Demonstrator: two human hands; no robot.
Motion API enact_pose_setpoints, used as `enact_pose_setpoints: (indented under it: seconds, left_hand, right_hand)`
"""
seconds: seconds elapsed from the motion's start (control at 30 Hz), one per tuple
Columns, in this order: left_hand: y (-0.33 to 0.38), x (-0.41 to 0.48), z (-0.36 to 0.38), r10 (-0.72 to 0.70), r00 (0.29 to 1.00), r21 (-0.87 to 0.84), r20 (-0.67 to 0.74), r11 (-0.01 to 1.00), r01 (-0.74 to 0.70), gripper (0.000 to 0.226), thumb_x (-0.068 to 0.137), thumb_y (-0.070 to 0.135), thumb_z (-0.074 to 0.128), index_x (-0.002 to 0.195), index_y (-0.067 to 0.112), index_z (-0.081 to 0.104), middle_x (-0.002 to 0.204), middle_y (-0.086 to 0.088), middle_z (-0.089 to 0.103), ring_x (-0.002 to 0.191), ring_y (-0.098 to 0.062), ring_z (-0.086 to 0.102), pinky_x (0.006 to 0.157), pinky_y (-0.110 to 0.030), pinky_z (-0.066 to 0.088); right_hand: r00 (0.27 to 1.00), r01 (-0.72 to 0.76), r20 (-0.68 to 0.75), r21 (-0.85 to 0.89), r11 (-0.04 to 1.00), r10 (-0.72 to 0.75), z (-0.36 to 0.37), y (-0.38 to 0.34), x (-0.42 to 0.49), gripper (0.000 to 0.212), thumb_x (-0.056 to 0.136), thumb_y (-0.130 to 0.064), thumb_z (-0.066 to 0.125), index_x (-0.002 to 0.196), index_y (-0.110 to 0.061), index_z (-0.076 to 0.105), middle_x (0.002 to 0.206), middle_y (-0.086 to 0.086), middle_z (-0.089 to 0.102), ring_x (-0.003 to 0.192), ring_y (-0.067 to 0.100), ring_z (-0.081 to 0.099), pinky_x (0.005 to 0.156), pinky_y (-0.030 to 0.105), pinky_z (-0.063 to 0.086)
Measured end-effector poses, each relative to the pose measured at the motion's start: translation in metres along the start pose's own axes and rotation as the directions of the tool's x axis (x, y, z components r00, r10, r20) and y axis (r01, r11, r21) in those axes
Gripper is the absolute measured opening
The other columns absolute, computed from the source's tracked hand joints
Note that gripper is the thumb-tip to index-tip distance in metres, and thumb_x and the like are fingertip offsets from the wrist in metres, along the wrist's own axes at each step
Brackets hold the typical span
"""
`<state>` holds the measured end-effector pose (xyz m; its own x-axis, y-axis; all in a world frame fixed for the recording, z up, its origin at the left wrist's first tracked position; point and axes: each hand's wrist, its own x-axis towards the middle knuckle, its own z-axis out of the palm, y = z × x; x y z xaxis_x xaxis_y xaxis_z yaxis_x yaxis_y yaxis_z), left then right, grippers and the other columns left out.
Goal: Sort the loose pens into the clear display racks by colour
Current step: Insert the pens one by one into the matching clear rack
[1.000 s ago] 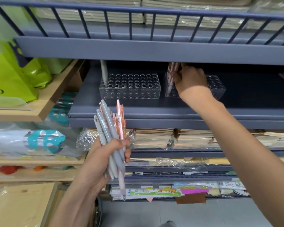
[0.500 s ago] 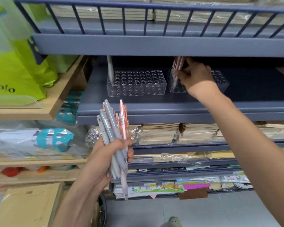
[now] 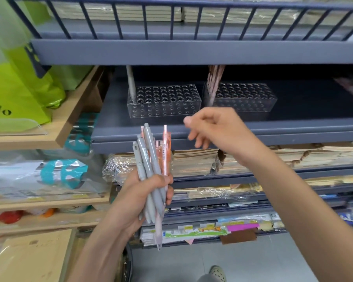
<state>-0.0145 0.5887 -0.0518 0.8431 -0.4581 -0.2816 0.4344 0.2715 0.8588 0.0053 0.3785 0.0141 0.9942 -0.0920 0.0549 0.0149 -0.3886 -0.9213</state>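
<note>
Pens (image 3: 151, 169), a loose bundle of them, stand upright in the left hand (image 3: 139, 200), nearest the viewer. The fingers and thumb wrap around the lower barrels, fanning the tops so the colours can be told apart and one pen picked out at a time. Most are matte grey pens (image 3: 148, 157) with smooth rounded barrels and clips. A few translucent pink pens (image 3: 165, 151) sit behind and beside them, and one slips lower, its tip pointing at the floor.

Just above and to the right hovers the right hand (image 3: 216, 129). It holds nothing. Its fingers are loosely curled and relaxed, close to the pen tops, probably poised to draw the next one.

Beyond both hands runs a dark grey metal shelf (image 3: 293, 131) with a flat painted lip. Two clear plastic racks sit on it side by side, each a box-shaped block pierced by a grid of round holes. The left rack (image 3: 167, 106) has a single grey pen (image 3: 131, 84) standing in its front left corner. The right rack (image 3: 251, 98) has a cluster of pink pens (image 3: 214, 78) leaning at its left end. So each rack seems to be given one colour, and most holes are unfilled. By that measure, sorting looks to be at an early stage.
</note>
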Motion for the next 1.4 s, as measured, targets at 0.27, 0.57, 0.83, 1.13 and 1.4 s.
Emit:
enact_pose_setpoints:
  seconds: [0.27,0.57,0.83,1.13,1.4]
  left_hand:
    - [-0.008,0.007,0.023,-0.016,0.999,0.02,0.028,1.0,0.015,0.048,0.063,0.002,0.073,0.108,-0.001,0.055,0.076,-0.016,0.064,0.053,-0.025,0.058,0.046,-0.03,0.051]
    - [-0.015,0.023,0.052,-0.038,0.999,-0.099,0.011,0.994,0.039,0.044,0.065,0.005,0.07,0.105,-0.002,0.052,0.069,-0.013,0.063,0.049,-0.022,0.057,0.042,-0.027,0.049]
    - [-0.018,0.036,0.073,-0.008,1.0,-0.128,-0.018,0.992,0.005,0.034,0.066,0.003,0.07,0.094,0.007,0.051,0.071,-0.012,0.06,0.047,-0.021,0.054,0.041,-0.027,0.047]
    - [-0.016,0.043,0.087,0.007,0.999,-0.094,-0.041,0.996,-0.01,0.035,0.064,0.004,0.072,0.092,0.006,0.051,0.068,-0.013,0.056,0.047,-0.021,0.054,0.04,-0.026,0.047]
    - [-0.015,0.043,0.078,0.02,0.995,-0.12,-0.097,0.992,-0.031,0.048,0.064,0.004,0.071,0.106,0.002,0.048,0.067,-0.011,0.058,0.048,-0.02,0.055,0.04,-0.026,0.046]
  right_hand:
    - [0.979,-0.064,0.195,0.009,0.998,0.061,0.01,-0.001,-0.015,0.02,0.085,-0.023,0.075,0.089,-0.005,0.066,0.074,0.012,0.073,0.06,0.017,0.068,0.056,0.027,0.055]
    - [0.995,-0.087,0.079,0.313,0.946,0.066,-0.033,0.012,-0.018,0.013,0.098,-0.018,0.058,0.096,-0.006,0.057,0.084,0.015,0.075,0.07,0.025,0.073,0.063,0.028,0.059]
    - [0.936,0.132,-0.351,0.41,0.903,0.023,-0.099,0.019,-0.005,0.008,0.103,-0.016,0.043,0.102,-0.01,0.048,0.084,0.019,0.072,0.065,0.027,0.071,0.058,0.029,0.057]
    - [0.86,0.258,-0.506,0.312,0.914,-0.07,-0.127,0.02,0.032,0.014,0.093,0.012,0.051,0.106,0.007,0.054,0.087,0.015,0.067,0.075,0.024,0.071,0.079,0.033,0.059]
    - [0.911,0.06,-0.391,-0.189,0.98,-0.132,-0.112,0.021,0.081,0.052,0.092,-0.004,0.054,0.059,-0.042,0.069,0.081,-0.02,0.069,0.087,0.005,0.065,0.086,0.013,0.047]
